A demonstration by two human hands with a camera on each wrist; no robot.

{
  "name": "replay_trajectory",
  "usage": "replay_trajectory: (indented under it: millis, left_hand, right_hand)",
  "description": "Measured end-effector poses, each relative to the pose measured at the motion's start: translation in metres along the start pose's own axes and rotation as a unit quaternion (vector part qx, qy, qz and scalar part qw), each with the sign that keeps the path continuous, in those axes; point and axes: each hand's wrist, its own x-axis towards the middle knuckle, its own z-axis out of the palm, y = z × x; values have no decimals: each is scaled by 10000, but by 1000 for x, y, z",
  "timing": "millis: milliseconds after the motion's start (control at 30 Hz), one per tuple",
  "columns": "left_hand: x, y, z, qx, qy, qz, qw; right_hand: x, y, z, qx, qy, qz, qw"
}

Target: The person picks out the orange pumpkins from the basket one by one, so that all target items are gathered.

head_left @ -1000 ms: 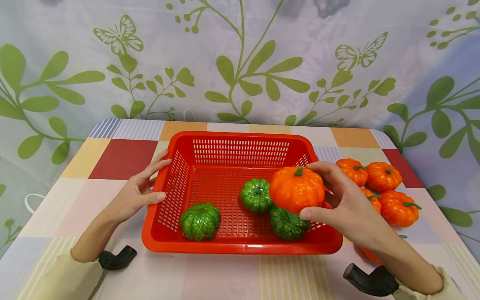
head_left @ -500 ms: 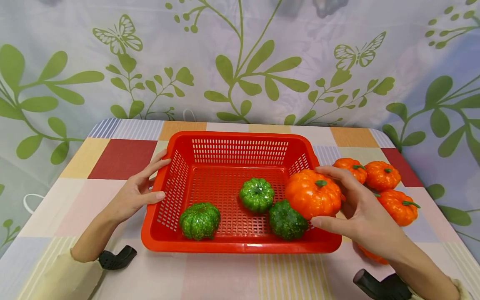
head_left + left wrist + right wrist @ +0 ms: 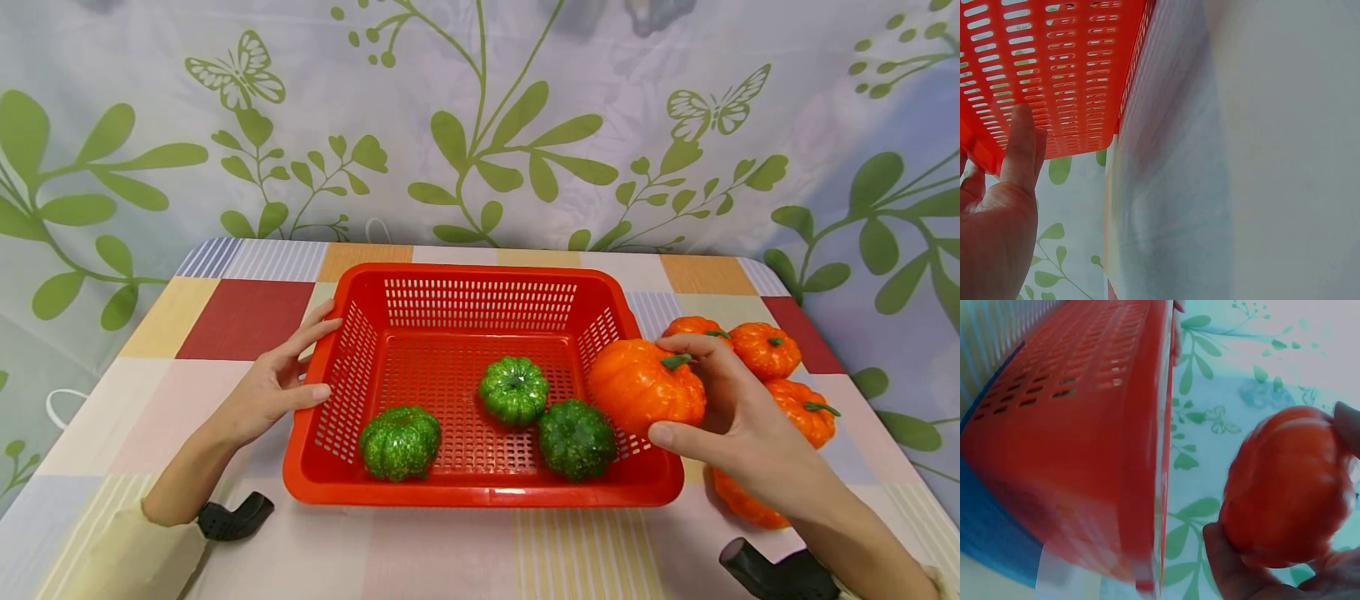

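My right hand (image 3: pixel 750 433) holds an orange toy pumpkin (image 3: pixel 637 387) with a green stem, thumb at the front and fingers behind. In the head view it overlaps the right rim of a red plastic basket (image 3: pixel 480 497); in the right wrist view the pumpkin (image 3: pixel 1288 487) hangs above rim level. At the basket's left side, my left hand (image 3: pixel 281 379) touches the rim with thumb and fingertips. Extended fingers (image 3: pixel 1020 147) lie against the slotted outer wall in the left wrist view. Inside the basket sit three green pumpkins (image 3: pixel 401 443), all apart from the hands.
Several more orange pumpkins (image 3: pixel 765 350) lie on the table right of the basket, partly hidden behind my right hand. A patchwork-patterned cloth (image 3: pixel 420 550) covers the table. Behind it hangs a leaf-and-butterfly curtain (image 3: pixel 300 108).
My right hand has moved right with the orange pumpkin, from over the basket's right interior to its right rim, uncovering a dark green pumpkin. My left hand and the basket have stayed put.
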Motion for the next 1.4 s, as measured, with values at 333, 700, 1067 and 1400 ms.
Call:
replay_trajectory:
  millis: [333, 700, 1067, 1400]
  left_hand:
    - [0, 1, 1, -6, -6, -18, 10000]
    - [1, 1, 1, -62, -3, -28, 10000]
    - [-1, 0, 1, -37, 64, -21, 10000]
    - [-1, 0, 1, -51, 67, -12, 10000]
  right_hand:
    - [-21, 10, -27, 131, 98, -58, 9998]
    - [-61, 62, -81, 537, 738, -432, 9949]
    - [-80, 78, -98, 298, 977, -741, 9920]
    - [-103, 108, -125, -43, 1313, -755, 9885]
